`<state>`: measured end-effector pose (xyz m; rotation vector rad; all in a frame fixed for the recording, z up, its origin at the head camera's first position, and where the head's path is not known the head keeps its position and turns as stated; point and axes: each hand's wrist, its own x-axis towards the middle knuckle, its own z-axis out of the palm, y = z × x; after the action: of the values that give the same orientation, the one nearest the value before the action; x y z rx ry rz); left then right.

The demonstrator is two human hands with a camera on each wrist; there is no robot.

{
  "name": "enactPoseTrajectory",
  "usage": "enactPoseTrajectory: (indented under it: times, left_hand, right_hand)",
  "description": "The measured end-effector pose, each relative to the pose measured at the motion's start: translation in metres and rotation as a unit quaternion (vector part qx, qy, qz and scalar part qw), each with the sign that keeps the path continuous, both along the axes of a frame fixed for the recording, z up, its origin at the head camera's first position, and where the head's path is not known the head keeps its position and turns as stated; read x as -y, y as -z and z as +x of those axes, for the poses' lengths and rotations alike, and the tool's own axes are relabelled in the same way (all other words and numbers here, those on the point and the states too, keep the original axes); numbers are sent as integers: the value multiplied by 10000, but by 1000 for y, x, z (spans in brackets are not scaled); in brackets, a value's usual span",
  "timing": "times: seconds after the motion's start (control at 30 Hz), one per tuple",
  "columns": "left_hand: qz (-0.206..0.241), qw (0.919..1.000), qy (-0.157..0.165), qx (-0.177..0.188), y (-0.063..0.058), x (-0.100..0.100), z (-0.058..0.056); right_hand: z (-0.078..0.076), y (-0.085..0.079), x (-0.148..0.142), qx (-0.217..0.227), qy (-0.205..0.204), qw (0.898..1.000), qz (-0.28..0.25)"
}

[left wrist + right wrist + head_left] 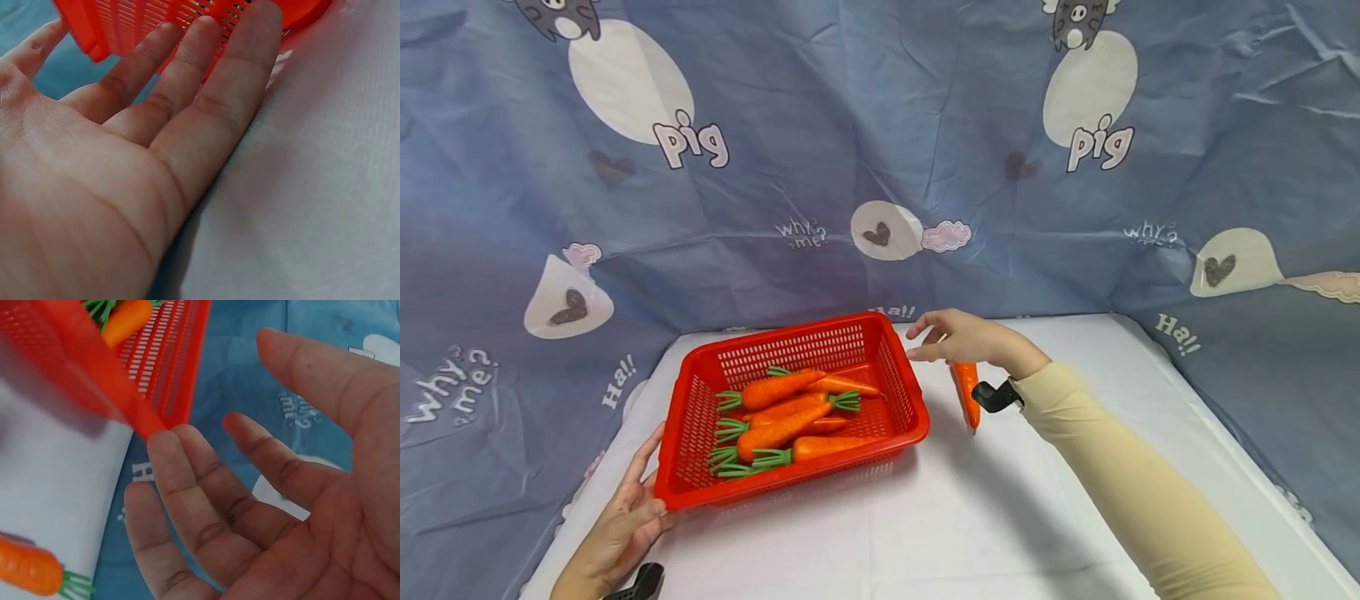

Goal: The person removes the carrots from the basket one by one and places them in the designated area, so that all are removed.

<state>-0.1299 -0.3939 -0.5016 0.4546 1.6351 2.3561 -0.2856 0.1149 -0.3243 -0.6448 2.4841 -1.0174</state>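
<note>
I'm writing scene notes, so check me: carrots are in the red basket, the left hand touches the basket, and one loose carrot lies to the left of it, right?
Not quite: the loose carrot lies to the right of the red basket, as the head view shows. The rest stands: carrots are in the basket, and the left hand touches it.

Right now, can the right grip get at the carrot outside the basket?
Probably yes: the right grip looks empty, and the loose carrot lies close by, beside the basket, with no obstacle showing between hand and carrot.
</note>
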Motion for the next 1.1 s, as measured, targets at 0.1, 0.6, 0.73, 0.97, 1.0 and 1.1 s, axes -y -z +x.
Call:
enactPoseTrajectory:
  times: [0.1,0.6,0.73,0.97,1.0,1.1]
  left_hand:
    - [-28,10000,-13,33,0,0,0]
    - [79,10000,11,-10,-3,-1,1]
    - [50,10000,8,-3,-3,-1,1]
    - [-95,9999,-66,12,-4,-1,1]
    - [-119,9999,-83,22,-4,-1,2]
    - [-180,9998,-116,27,-5,-1,2]
  right_hand:
    - [0,-2,8,35,-81,10000,-11]
    - [-4,-6,54,-153,-634,9973,343]
    - [-6,-3,68,-9,-727,9968,321]
    - [-5,0,89,134,-885,9952,387]
    - [-5,1,92,133,-920,9948,406]
    - [-5,2,99,109,-989,9940,448]
